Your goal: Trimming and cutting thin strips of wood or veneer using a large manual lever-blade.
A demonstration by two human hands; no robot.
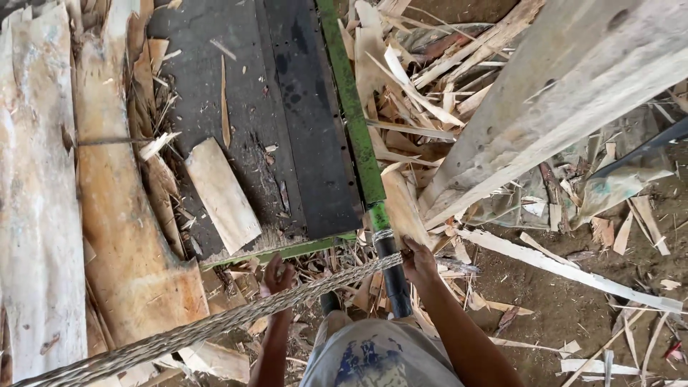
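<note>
A dark flat cart bed (251, 122) with a green frame (355, 122) is seen amid wood scraps (430, 93); a thick braided rope (215, 326) runs to its dark handle (393, 276). The rope appears to be at the tying stage: the left hand (278, 276) is closed on it, the right hand (417, 259) curled at the knot, where tightening seems called for.

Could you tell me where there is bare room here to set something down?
The dark platform is mostly bare between the pale board and the green rail. Brown dirt at lower right is fairly open. Around the left hand and right hand, and above them, wood scraps crowd thickly.
</note>
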